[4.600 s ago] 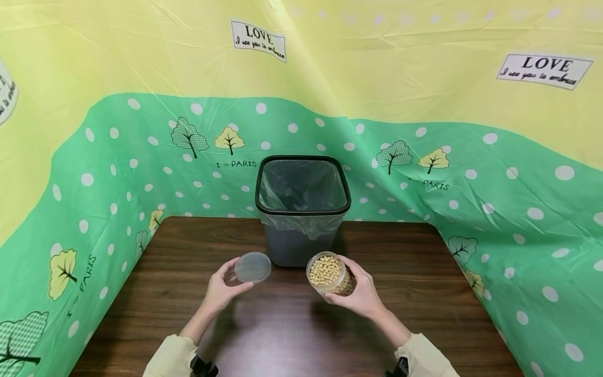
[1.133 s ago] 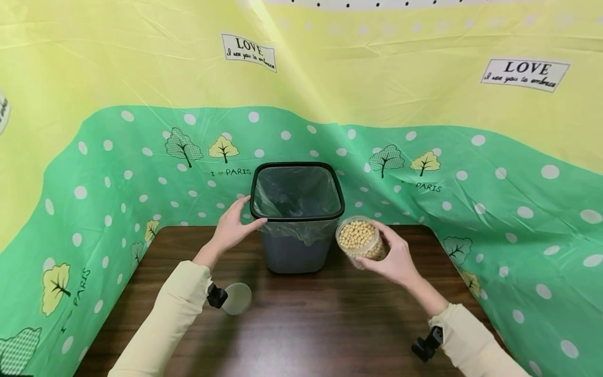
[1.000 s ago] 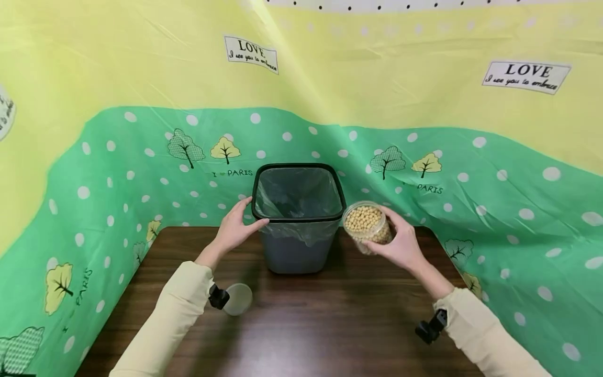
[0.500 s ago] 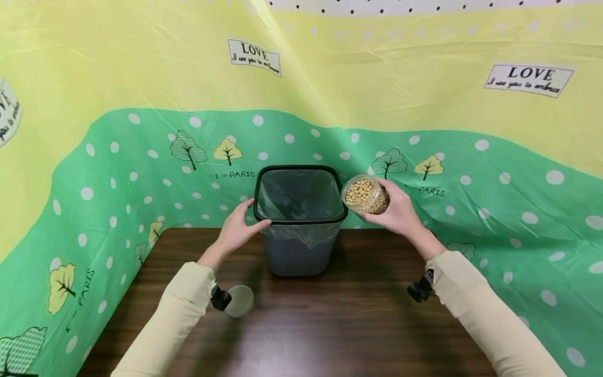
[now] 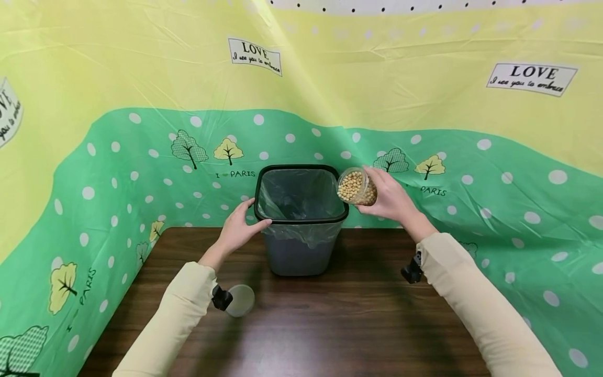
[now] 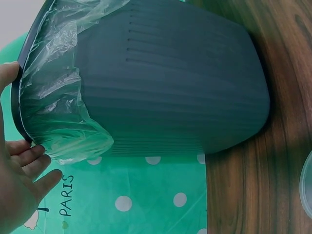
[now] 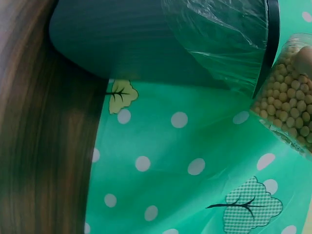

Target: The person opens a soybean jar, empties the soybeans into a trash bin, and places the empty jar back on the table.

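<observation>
My right hand [image 5: 388,196] grips a clear plastic jar of soybeans [image 5: 363,193]. The jar tilts left, its uncovered mouth at the right rim of a dark grey trash bin [image 5: 299,251]; beans fill it nearly to the mouth. In the right wrist view, the jar [image 7: 287,97] shows beside the black rim. My left hand [image 5: 235,228] holds the bin's near left rim, thumb in front and fingers at the side. The left wrist view shows its fingertips [image 6: 27,155] against the rim. A clear plastic liner [image 6: 63,97] hangs over the bin's edge.
A round translucent lid [image 5: 241,301] lies on the dark wooden table [image 5: 311,324], beside the left wrist. Green and yellow printed cloth [image 5: 301,131] surrounds the table at the back and sides.
The left hand has laid the lid on the table and moved to the bin's rim. My right hand has raised the jar, brought it to the bin's right edge and tilted it further left.
</observation>
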### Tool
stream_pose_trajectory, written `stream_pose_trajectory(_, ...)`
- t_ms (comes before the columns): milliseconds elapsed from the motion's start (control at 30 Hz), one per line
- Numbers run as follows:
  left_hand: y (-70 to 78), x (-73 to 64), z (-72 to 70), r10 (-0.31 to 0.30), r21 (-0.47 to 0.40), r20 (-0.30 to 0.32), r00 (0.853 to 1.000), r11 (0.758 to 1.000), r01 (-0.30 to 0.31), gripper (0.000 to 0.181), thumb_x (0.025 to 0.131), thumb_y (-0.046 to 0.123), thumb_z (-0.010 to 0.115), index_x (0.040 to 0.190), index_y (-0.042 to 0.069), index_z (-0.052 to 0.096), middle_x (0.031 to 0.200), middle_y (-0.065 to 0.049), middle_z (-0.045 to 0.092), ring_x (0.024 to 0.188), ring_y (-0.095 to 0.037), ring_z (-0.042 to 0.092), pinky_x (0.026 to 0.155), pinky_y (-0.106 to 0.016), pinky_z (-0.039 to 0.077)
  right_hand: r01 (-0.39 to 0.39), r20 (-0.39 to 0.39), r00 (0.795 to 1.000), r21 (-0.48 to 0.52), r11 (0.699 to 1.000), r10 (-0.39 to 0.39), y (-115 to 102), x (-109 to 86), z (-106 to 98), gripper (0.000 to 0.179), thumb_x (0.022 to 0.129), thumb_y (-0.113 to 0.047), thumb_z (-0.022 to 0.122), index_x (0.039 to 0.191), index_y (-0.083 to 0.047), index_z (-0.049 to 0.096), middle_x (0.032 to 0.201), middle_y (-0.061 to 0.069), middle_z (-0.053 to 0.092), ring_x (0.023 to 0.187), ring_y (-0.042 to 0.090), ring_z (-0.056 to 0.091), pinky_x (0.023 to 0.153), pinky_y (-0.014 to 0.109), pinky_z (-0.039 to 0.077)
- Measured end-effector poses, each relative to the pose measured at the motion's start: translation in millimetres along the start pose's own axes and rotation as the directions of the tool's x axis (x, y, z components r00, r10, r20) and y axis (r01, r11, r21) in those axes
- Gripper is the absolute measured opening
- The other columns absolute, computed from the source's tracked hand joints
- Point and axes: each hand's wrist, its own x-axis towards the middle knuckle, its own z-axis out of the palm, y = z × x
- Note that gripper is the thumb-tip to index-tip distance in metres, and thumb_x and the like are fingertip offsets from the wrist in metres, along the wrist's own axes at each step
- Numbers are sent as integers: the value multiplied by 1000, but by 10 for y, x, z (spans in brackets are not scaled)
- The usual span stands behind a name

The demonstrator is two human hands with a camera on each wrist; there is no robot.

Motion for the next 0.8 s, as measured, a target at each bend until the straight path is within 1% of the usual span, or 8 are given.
stream_pose_trajectory(67, 0, 0, -4, -1, -2, -1, 1000, 1000, 1, 81, 79, 54, 60, 142, 13, 30, 146, -11, 28, 133, -28, 26, 101, -51, 30, 45, 16, 999, -27, 999, -44, 4, 40, -7, 93, 53, -25, 82, 130, 6, 42, 120, 27, 48, 107, 40, 48, 83, 53, 44)
stream_pose_trajectory(167, -2, 2, -7, -3, -3, 0, 1000, 1000, 3, 81, 79, 54, 61, 142, 14, 30, 146, -10, 28, 133, -28, 27, 101, -51, 30, 86, 38, 996, -52, 995, -84, 13, 84, -12, 91, 54, -26, 81, 129, 6, 42, 121, 25, 47, 107, 39, 47, 83, 52, 44)
stream_pose_trajectory(367, -6, 4, -6, -3, -1, 5, 1000, 1000, 3, 82, 79, 56, 60, 142, 14, 29, 146, -10, 28, 133, -27, 27, 101, -50, 31, 135, 61, 990, -86, 987, -130, 55, 124, -9, 89, 55, -26, 80, 130, 4, 41, 121, 25, 46, 107, 39, 47, 85, 53, 44)
stream_pose_trajectory(533, 6, 1, -12, -2, -2, 7, 1000, 1000, 2, 82, 78, 56, 60, 142, 14, 29, 146, -10, 28, 133, -27, 27, 100, -50, 31, 193, 79, 980, -116, 974, -185, 90, 159, -17, 90, 54, -27, 80, 129, 6, 41, 120, 26, 46, 108, 39, 46, 88, 52, 42)
stream_pose_trajectory(800, 8, 1, -15, -7, -2, 5, 1000, 1000, 7, 83, 78, 57, 60, 142, 13, 30, 146, -10, 28, 133, -27, 27, 101, -50, 31, 251, 81, 967, -169, 953, -241, 129, 203, -20, 94, 51, -29, 82, 128, 6, 40, 119, 27, 47, 107, 40, 47, 90, 52, 40)
